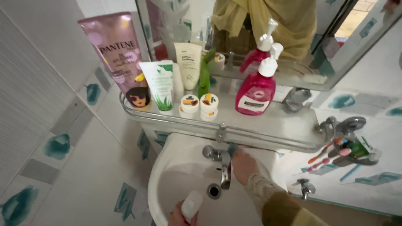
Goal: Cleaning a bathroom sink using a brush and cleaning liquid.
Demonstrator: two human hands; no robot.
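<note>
1. A small white cylindrical bottle [191, 206], smooth and plastic-looking with a round cap, was held at the bottom centre of the frame by the left hand [178, 217]; the fingers were curled shut around its lower part, though much of the hand was cut off by the frame edge.
2. The bottle was held over the bowl of a glossy white ceramic sink [167, 175], just left of the round metal drain [214, 191].
3. The right hand [244, 165], in a knitted beige cuff, was laid on the right-hand knob of the chrome tap [224, 167] at lower centre; how tightly the fingers were closed could not be told.
4. Above the sink, a glass shelf with a curved metal rail [176, 121] was seen across the middle of the frame.
5. On the shelf were set a tall pink tube [117, 50] at upper left, a white-and-green tube [161, 86], two small round white jars [199, 104] and a translucent pink pump bottle [257, 90].
6. Toothbrushes [331, 152] were held in a chrome wall holder at the right.
</note>
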